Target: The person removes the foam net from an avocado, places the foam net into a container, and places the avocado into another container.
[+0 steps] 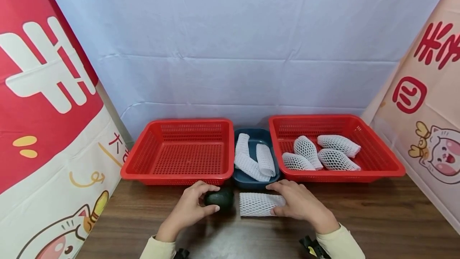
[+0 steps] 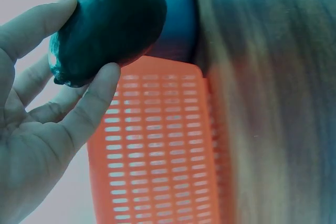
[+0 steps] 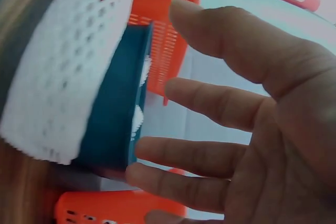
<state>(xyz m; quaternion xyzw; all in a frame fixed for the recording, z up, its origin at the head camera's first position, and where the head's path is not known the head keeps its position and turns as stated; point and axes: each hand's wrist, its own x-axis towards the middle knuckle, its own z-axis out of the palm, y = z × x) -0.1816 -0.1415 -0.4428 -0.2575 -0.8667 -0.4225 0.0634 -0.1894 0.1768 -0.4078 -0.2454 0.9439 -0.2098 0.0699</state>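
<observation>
Two bare hands work close together. The left hand grasps a dark green fruit, its thumb and fingers curled about one end; the nubbed tip points toward the palm in the left wrist view. The right hand is released, its fingers spread apart and the palm bare. From the head view, these fingers frame the right end of a white foam net; whether they touch it I cannot tell.

That net lies flat on the brown wood-grain surface, lengthwise from left to right, with the fruit just beside its left end and a narrow gap between them. Light yellow sleeves cover both forearms, with a dark wrist device at the right cuff.

Beyond the hands, a blue tray stands between two red baskets and holds more white nets. The left basket shows its slotted floor. Four net-covered pieces rest in the right basket, grouped near its middle. Pale bluish cloth hangs behind, flanked by a red-and-white banner and a pinkish banner with cartoon figures.
</observation>
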